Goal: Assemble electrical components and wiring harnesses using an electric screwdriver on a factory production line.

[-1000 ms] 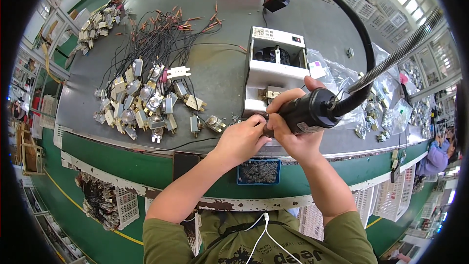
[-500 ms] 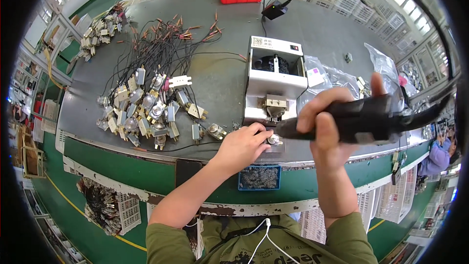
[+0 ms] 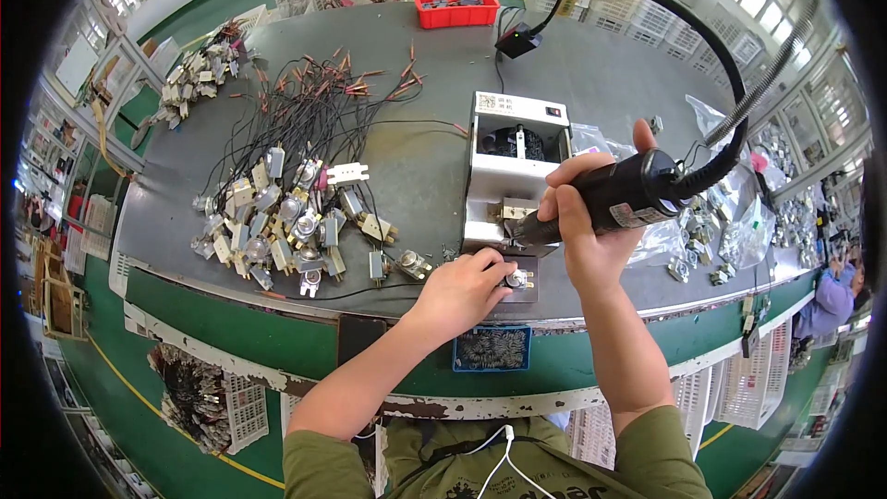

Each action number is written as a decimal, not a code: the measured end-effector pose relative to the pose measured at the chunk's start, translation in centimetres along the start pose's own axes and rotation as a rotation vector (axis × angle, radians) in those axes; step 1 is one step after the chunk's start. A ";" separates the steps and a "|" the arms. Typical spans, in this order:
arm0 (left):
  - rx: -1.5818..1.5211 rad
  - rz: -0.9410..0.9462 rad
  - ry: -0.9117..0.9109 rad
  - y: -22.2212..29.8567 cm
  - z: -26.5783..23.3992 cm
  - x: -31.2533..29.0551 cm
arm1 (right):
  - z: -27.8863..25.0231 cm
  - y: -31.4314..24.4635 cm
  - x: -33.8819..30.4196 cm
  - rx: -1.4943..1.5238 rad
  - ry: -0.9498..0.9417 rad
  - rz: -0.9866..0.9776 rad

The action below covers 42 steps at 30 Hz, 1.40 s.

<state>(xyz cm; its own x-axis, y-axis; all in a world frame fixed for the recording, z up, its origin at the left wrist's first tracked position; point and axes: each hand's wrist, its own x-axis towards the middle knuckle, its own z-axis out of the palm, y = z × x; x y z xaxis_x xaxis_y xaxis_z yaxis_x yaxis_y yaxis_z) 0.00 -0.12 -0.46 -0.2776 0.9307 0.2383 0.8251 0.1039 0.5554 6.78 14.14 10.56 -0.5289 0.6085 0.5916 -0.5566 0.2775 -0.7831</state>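
My right hand is wrapped round a black electric screwdriver with a thick cable. Its nose tilts down to the left, in front of the outlet of a white screw feeder. At the table's front edge my left hand presses its fingers on a small part with a round metal body and pale terminals, which lies on a dark plate. A black wire runs leftward from under that hand. The tip of the screwdriver is hard to make out against the feeder.
Several similar wired parts are heaped on the left of the grey table, wires stretching away. A blue tray of screws hangs below the front edge. A red bin stands far back. Plastic bags and parts lie right; a co-worker's purple sleeve shows beyond.
The screwdriver has shifted left and tilted its nose downward nearer the feeder outlet, and its cable has swung left. My left hand stays on the part. The view has shifted slightly.
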 end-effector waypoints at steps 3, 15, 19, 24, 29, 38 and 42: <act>0.004 -0.005 -0.010 0.2 -0.1 0.0 | 0.1 0.1 0.0 -0.055 -0.027 -0.018; 0.044 0.066 0.038 0.0 0.0 0.2 | 1.1 0.4 0.0 -0.147 -0.089 -0.112; 0.053 0.052 0.030 0.1 0.1 0.4 | -0.2 0.0 1.7 -0.045 -0.268 0.020; 0.056 0.038 0.024 0.1 0.3 0.3 | 0.2 -0.2 2.8 -0.028 -0.209 0.173; 0.091 0.062 0.049 0.4 0.4 0.4 | 2.0 0.9 0.3 -0.043 0.021 -0.098; 0.053 0.053 0.096 0.0 0.9 0.2 | -1.2 -2.0 -2.5 -0.063 -0.030 0.098; 0.055 0.044 0.065 0.1 0.5 0.4 | -1.7 -1.4 -3.0 -0.062 -0.011 0.126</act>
<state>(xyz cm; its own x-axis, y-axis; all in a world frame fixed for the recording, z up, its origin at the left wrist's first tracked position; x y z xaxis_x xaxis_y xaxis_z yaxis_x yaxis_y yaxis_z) 0.23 0.40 -0.74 -0.2706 0.9101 0.3138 0.8626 0.0844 0.4988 10.22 13.24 9.54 -0.5992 0.6333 0.4899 -0.4447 0.2456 -0.8614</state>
